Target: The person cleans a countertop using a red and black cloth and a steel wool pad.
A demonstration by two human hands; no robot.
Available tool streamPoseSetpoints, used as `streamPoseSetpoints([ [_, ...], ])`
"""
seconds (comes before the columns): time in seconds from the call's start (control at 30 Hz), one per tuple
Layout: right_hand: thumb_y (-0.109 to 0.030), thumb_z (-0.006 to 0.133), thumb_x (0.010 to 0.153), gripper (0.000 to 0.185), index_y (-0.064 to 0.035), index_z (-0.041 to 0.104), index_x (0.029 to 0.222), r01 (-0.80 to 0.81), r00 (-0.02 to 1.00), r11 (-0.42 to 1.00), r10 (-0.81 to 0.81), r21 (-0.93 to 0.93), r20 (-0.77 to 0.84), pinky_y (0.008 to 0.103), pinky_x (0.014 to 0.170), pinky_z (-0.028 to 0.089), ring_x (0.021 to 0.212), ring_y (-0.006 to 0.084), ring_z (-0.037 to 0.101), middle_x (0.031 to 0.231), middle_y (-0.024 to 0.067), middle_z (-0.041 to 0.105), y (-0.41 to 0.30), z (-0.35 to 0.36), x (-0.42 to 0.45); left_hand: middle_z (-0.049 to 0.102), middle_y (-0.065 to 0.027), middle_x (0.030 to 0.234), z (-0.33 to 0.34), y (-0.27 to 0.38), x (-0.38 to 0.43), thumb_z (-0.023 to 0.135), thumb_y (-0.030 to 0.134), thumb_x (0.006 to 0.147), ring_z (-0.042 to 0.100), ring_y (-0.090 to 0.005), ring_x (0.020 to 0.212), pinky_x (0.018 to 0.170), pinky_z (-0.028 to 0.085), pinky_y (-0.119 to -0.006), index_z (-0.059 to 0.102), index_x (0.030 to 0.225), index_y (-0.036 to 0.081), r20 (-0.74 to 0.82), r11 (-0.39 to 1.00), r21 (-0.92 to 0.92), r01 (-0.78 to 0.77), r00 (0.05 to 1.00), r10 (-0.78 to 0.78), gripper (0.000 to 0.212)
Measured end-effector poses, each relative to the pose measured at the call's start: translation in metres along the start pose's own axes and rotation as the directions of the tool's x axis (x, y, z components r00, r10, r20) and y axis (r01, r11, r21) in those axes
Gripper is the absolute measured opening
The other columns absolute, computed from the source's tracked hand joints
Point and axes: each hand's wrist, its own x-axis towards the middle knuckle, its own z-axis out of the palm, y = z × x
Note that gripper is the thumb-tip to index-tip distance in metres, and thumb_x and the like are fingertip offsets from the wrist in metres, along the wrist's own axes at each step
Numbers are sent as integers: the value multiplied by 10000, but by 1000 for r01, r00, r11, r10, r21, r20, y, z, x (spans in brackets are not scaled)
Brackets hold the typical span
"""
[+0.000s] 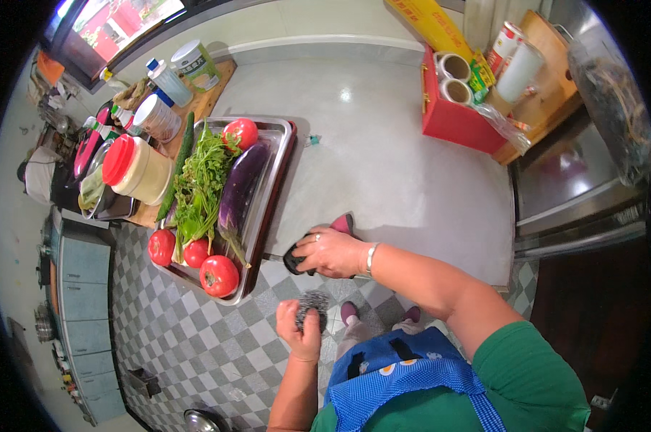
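Note:
My left hand [301,330] grips a grey scouring pad [311,310], apparently of metal wool, above the tiled floor and off the counter. Fingers bent, my right hand [333,252] holds a black-and-pink item [343,223], seemingly a cloth, at the near edge of the grey countertop [379,178]. Most of that item lies hidden beneath the hand. To the left, a metal tray [274,156] bears an eggplant [242,186], leafy greens [201,183], a cucumber [181,167] and several tomatoes [219,276]. A small teal scrap [314,140] lies beside the tray.
Behind the tray, a wooden board [220,81] carries a red-lidded jar [142,170], cans and bottles. A red box [455,127] with rolls stands at the back right, beside a metal-fronted appliance [568,183]. The tray's near corner overhangs the checkered floor [196,335].

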Motion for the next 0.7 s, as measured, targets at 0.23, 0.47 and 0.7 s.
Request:
streamPoseSetpoints([
  [0.23,-65,579,685,245,-152,713,870,-210,977,978,210,4,36,442,1036,351,1167,234,523,1205,62,593,-52,-31,-101,483,-64,831,-12,9,-30,593,64,763,465,-174,784,726,391,-283,528,832,-35,-6,969,-48,242,970,-243,137],
  [0.47,-58,588,738,302,-162,680,1007,-348,937,933,345,-86,-52,448,980,388,1137,262,538,1200,84,590,-91,-58,-185,546,-135,835,6,12,-19,633,77,766,532,-280,778,736,439,-346,563,859,-47,19,972,-84,217,976,-217,170],
  [0.7,2,619,717,408,-124,625,1104,-729,606,629,776,271,-172,391,808,504,953,333,604,1092,116,616,-97,-102,-217,553,-149,788,48,-5,41,644,102,766,548,-316,745,698,448,-373,589,828,-40,6,999,13,50,999,-50,164],
])
